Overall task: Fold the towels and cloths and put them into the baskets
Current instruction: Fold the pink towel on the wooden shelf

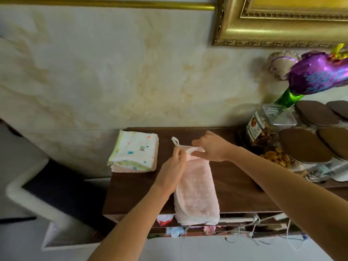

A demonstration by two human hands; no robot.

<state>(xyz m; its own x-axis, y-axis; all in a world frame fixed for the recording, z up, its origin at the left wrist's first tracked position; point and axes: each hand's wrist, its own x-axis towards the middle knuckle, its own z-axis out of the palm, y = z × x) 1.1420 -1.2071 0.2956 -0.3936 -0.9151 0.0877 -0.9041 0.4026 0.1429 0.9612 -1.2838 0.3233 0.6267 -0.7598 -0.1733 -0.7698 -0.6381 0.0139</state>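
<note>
Dark wood shelf top [235,185] against a marbled wall is where you work. On it the pink towel [195,189] lies folded lengthwise, its near end hanging over the front edge. Your left hand [172,172] pinches the towel's far edge by its white loop [175,141]; your right hand [211,147] curls its fingers over the same edge. Left of the towel sits a folded cloth stack [134,153]; right of it, brown-lidded jars [305,146].
</note>
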